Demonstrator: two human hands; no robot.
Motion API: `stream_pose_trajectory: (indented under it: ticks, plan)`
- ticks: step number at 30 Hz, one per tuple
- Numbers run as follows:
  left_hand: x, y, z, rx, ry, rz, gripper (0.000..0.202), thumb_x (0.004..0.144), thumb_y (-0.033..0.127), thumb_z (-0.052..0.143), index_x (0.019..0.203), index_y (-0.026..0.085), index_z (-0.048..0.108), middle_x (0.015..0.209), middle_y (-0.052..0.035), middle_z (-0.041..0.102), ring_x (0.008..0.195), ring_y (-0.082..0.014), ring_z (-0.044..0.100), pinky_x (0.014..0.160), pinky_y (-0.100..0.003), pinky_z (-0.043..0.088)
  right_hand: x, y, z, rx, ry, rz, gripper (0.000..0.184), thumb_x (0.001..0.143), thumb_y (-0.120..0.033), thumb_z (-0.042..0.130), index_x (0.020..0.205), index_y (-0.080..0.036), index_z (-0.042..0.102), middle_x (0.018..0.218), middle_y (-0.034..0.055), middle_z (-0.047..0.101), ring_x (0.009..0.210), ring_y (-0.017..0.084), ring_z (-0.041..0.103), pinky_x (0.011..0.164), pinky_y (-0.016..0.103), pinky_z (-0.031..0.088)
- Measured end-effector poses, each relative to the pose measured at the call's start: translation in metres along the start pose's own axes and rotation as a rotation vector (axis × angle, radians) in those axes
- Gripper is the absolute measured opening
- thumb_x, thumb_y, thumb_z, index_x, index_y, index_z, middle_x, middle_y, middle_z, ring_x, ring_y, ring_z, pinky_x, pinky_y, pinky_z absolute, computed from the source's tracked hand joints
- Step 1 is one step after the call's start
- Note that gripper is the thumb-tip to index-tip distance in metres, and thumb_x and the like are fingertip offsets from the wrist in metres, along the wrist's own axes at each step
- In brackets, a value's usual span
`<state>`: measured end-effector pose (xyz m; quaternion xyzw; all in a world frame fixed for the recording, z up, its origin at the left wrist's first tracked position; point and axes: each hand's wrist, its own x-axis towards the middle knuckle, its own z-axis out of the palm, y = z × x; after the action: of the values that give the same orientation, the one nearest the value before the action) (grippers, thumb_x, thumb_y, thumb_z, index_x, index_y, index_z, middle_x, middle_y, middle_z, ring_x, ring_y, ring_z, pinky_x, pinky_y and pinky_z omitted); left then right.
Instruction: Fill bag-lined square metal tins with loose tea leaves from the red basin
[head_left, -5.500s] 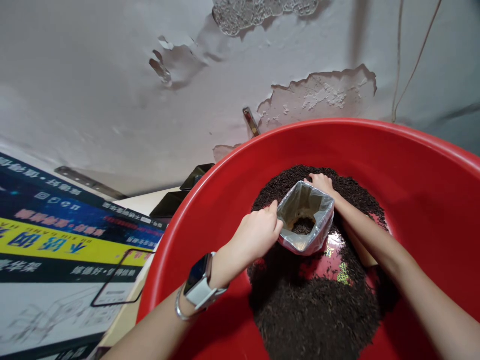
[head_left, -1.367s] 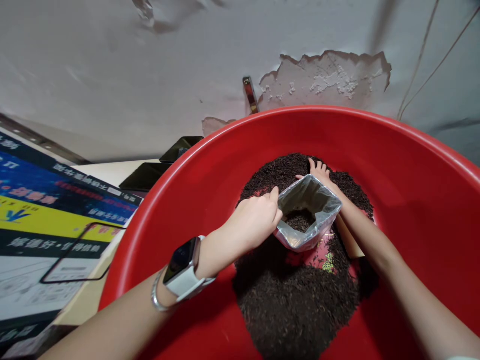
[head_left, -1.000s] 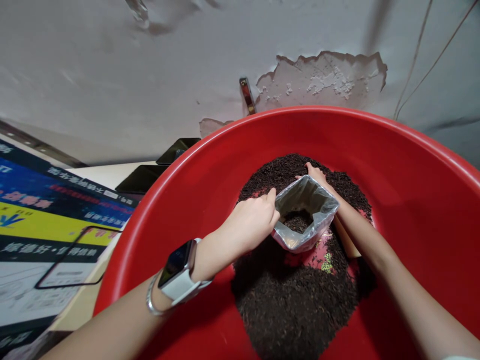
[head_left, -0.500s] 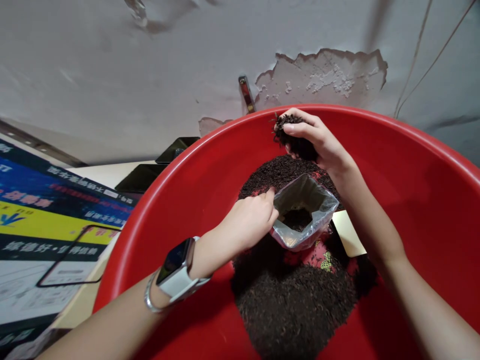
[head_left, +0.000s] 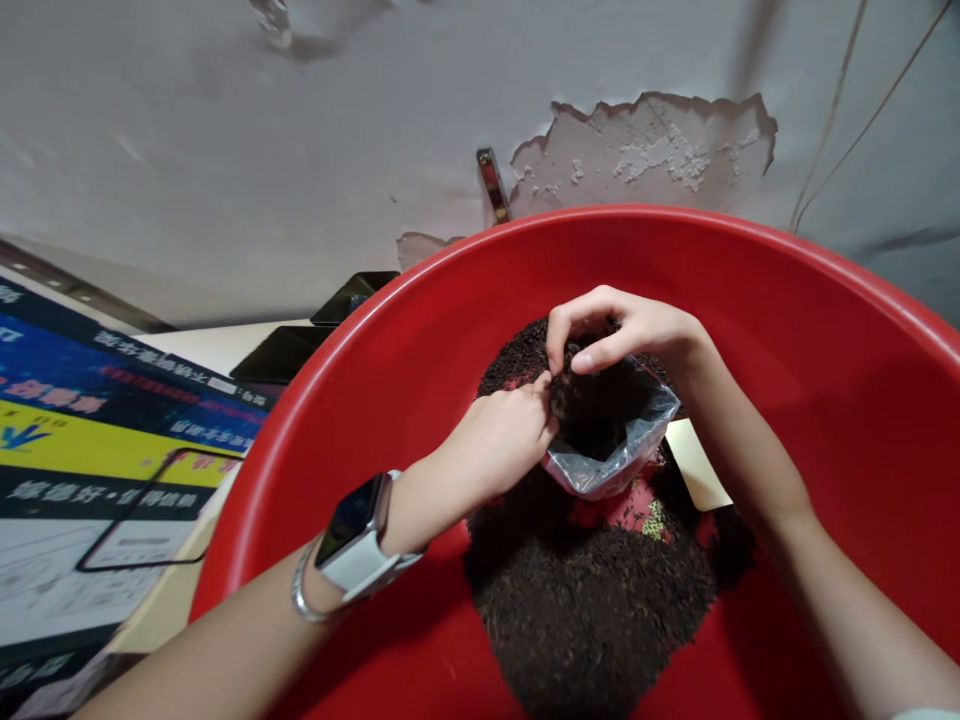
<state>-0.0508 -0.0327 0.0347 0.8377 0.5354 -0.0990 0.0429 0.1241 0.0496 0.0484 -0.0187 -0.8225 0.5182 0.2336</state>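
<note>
Smartwatch [head_left: 358,525] on wrist, your left hand [head_left: 506,435] grips the rim of an open plastic bag [head_left: 600,475] amid dark bits [head_left: 592,610] inside a red tub [head_left: 847,400]. Your right hand [head_left: 626,322] curls around a clump [head_left: 568,398] of the bits at the bag's mouth, a peeling wall [head_left: 262,180] behind.
</note>
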Motion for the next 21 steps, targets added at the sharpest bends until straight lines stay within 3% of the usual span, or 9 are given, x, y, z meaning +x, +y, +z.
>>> stream_pose_trajectory:
  ticks: [5, 9, 11, 13, 15, 17, 19, 21]
  plan:
    - [-0.001, 0.001, -0.002, 0.039, -0.026, -0.012, 0.033, 0.092, 0.021, 0.032, 0.111, 0.013, 0.057, 0.099, -0.0106, 0.069, 0.087, -0.0254, 0.068, 0.071, -0.035, 0.053, -0.004, 0.004, -0.004, 0.105, -0.115, -0.017, 0.025, 0.083, -0.031, 0.063, 0.096, -0.009, 0.063, 0.091, 0.0061, 0.067, 0.088, 0.013, 0.064, 0.082, 0.026, 0.048]
    - [-0.001, 0.001, 0.0, 0.055, -0.009, -0.003, 0.038, 0.094, 0.023, 0.03, 0.125, 0.011, 0.048, 0.108, -0.0116, 0.067, 0.089, -0.0259, 0.068, 0.072, -0.036, 0.052, -0.014, 0.011, -0.014, 0.147, -0.157, -0.014, 0.036, 0.08, -0.04, 0.066, 0.1, -0.011, 0.064, 0.097, 0.0098, 0.068, 0.096, 0.019, 0.064, 0.086, 0.032, 0.048]
    - [0.0, 0.001, 0.0, 0.06, -0.024, -0.015, 0.041, 0.095, 0.026, 0.029, 0.131, 0.012, 0.043, 0.111, -0.0113, 0.067, 0.089, -0.0257, 0.068, 0.072, -0.036, 0.052, -0.02, 0.019, -0.021, 0.161, -0.076, 0.001, 0.047, 0.077, -0.052, 0.066, 0.101, -0.012, 0.063, 0.097, 0.0106, 0.068, 0.094, 0.021, 0.065, 0.084, 0.034, 0.05]
    - [0.0, 0.002, 0.0, 0.069, -0.038, -0.033, 0.045, 0.095, 0.027, 0.029, 0.136, 0.011, 0.038, 0.112, -0.012, 0.067, 0.092, -0.026, 0.067, 0.074, -0.036, 0.052, -0.026, 0.03, -0.03, 0.106, 0.113, 0.092, 0.054, 0.078, -0.06, 0.059, 0.106, -0.013, 0.061, 0.098, 0.0115, 0.067, 0.093, 0.022, 0.065, 0.082, 0.035, 0.051]
    - [0.001, 0.002, 0.0, 0.083, -0.046, -0.043, 0.049, 0.095, 0.026, 0.029, 0.14, 0.009, 0.034, 0.116, -0.0136, 0.065, 0.096, -0.0267, 0.066, 0.077, -0.037, 0.052, -0.032, 0.045, -0.039, -0.115, 0.324, 0.377, 0.05, 0.086, -0.057, 0.049, 0.113, -0.015, 0.058, 0.105, 0.0118, 0.066, 0.097, 0.021, 0.064, 0.084, 0.035, 0.05]
    - [0.001, 0.002, 0.0, 0.093, -0.051, -0.042, 0.051, 0.095, 0.024, 0.029, 0.143, 0.008, 0.031, 0.121, -0.0146, 0.063, 0.1, -0.0271, 0.065, 0.08, -0.038, 0.051, -0.039, 0.065, -0.046, -0.408, 0.466, 0.76, 0.043, 0.088, -0.046, 0.051, 0.117, -0.014, 0.056, 0.116, 0.0154, 0.062, 0.108, 0.024, 0.059, 0.091, 0.037, 0.047]
    - [0.001, 0.002, 0.0, 0.097, -0.057, -0.043, 0.052, 0.094, 0.024, 0.028, 0.143, 0.008, 0.03, 0.123, -0.0146, 0.062, 0.1, -0.0267, 0.065, 0.08, -0.038, 0.052, -0.048, 0.087, -0.048, -0.655, 0.537, 1.143, 0.05, 0.083, -0.041, 0.061, 0.123, -0.012, 0.053, 0.13, 0.021, 0.052, 0.121, 0.032, 0.049, 0.097, 0.044, 0.041]
    - [0.0, 0.002, 0.0, 0.1, -0.061, -0.045, 0.052, 0.094, 0.024, 0.028, 0.143, 0.008, 0.03, 0.122, -0.0144, 0.063, 0.1, -0.0262, 0.065, 0.08, -0.037, 0.052, -0.058, 0.108, -0.045, -0.757, 0.565, 1.4, 0.065, 0.079, -0.042, 0.065, 0.131, -0.009, 0.046, 0.137, 0.0258, 0.041, 0.128, 0.039, 0.04, 0.099, 0.051, 0.038]
